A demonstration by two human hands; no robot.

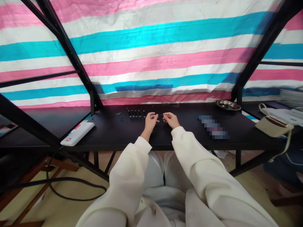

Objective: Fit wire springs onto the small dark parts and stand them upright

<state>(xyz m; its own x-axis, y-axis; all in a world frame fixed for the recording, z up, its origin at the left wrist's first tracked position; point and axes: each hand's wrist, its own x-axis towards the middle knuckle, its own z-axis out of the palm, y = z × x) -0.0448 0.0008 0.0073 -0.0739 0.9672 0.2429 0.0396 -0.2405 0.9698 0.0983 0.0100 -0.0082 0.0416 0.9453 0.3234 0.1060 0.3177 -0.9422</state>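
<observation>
Currently L fingers (156, 117) & R fingers (165, 116) pinch dk rod (160, 115), prob.; blk cylinders (135, 113) nr L, dish (228, 106) R.

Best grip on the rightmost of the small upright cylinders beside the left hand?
Pinch the rightmost cylinder by its sides near the top, probably coming from above: it stands slim and upright, with a wider gap to its neighbours than they have between them. The left hand is close by, but it and the right hand both hold a dark rod.
</observation>
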